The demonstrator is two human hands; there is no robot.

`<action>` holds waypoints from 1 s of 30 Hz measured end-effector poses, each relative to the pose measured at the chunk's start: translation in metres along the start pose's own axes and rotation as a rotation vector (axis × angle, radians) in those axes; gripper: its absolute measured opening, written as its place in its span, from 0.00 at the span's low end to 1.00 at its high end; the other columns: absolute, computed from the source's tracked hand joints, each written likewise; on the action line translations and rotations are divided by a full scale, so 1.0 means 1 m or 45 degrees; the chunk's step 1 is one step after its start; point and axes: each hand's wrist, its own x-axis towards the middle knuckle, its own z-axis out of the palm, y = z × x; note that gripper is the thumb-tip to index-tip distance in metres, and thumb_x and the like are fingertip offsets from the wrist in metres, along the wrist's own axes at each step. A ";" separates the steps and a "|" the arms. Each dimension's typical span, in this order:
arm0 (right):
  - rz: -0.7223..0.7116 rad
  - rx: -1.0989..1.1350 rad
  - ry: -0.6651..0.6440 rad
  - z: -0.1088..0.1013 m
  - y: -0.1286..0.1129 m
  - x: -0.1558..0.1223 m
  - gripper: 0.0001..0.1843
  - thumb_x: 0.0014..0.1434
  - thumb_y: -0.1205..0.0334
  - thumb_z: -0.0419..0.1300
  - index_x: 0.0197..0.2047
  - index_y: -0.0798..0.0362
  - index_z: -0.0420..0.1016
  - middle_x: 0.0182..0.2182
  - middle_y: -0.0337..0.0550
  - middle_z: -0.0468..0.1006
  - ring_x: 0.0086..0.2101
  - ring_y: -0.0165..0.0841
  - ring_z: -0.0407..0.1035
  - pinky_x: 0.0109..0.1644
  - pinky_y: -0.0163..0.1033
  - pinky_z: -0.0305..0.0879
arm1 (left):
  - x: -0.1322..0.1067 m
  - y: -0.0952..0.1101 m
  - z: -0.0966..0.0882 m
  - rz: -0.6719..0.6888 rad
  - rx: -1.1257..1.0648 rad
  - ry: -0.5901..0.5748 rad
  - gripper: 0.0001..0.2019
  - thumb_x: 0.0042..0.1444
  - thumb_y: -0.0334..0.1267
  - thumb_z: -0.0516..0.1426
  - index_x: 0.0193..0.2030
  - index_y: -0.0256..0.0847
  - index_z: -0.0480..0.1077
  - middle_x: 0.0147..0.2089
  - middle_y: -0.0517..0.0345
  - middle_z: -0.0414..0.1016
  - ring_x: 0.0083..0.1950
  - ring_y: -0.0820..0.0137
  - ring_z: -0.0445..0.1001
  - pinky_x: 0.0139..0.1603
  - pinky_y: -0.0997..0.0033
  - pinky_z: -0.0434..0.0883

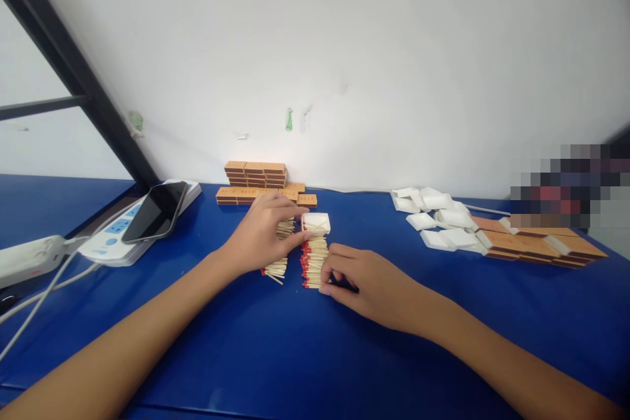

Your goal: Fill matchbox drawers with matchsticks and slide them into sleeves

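Observation:
My left hand (266, 233) has its thumb and forefinger at the left side of a small white matchbox tray (322, 218), gripping it; a few matches lie in the tray. Just below it, a row of red-headed matches (315, 262) is stacked on the blue table. My right hand (367, 282) is closed at the lower right of this row, thumb and fingertips around the matchstick ends. A second pile of matches (278, 268) lies under and beside my left hand, partly hidden by it.
Stacked orange matchboxes (256, 174) stand against the wall. White empty trays (443, 213) lie in a heap at right, beside more orange matchbox sleeves (531, 243). A phone (156, 210) rests on a white power strip (113, 243) at left, with cables (54, 279) nearby.

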 end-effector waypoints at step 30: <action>-0.009 -0.089 -0.094 -0.009 0.000 -0.004 0.03 0.69 0.65 0.60 0.40 0.51 0.74 0.39 0.37 0.75 0.32 0.28 0.67 0.37 0.36 0.58 | -0.005 -0.005 0.004 0.015 0.036 -0.034 0.16 0.71 0.48 0.65 0.56 0.38 0.77 0.47 0.52 0.76 0.51 0.57 0.71 0.57 0.53 0.66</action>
